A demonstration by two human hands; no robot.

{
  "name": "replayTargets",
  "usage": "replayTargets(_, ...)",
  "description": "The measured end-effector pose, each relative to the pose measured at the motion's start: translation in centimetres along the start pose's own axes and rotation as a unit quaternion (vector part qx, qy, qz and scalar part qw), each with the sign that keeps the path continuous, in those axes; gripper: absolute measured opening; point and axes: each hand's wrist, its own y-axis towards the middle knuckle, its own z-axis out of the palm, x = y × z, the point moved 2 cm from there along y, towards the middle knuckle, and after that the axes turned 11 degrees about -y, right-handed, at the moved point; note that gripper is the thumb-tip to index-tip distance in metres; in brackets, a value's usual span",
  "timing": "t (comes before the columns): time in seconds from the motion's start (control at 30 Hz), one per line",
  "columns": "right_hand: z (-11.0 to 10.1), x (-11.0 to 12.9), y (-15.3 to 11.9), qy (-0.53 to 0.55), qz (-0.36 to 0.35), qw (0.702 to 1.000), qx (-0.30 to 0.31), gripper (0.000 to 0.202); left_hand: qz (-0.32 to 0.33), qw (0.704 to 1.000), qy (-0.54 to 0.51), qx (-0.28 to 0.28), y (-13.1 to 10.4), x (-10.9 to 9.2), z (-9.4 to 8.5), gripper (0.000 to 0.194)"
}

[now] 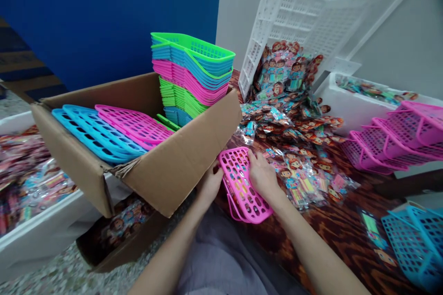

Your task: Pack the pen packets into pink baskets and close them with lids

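Note:
In front of my lap, a pink plastic basket [242, 184] tilts between my hands, a perforated pink panel like a lid facing up and a thin handle hanging at its lower left. Coloured contents show through the holes. My left hand [210, 183] grips the upper left edge near the cardboard box. Across from it, my right hand [263, 176] holds the right edge, thumb towards the top. To the right of that hand lie clear packets with cartoon figures [297, 179] on the brown patterned table.
An open cardboard box [194, 159] holds blue lids [90, 133], pink lids [133, 124] and stacked baskets [190, 73]. A white crate [311, 14] leans behind a packet heap [287, 106]. Pink baskets [391, 143] and blue baskets [415, 239] stand right.

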Motion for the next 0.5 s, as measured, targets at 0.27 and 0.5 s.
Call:
replayTargets(0.27, -0.6, 0.5, -0.2, -0.018, 0.015, 1.0, 0.0, 0.052, 0.048, 0.999, -0.001, 0.019, -0.8, -0.5, 0.0, 0.018)
replayTargets(0.5, -0.7, 1.2, -0.3, -0.066, 0.022, 0.997, -0.03, 0.051, 0.045, 0.993, -0.06, -0.095, -2.8, 0.9, 0.8, 0.018)
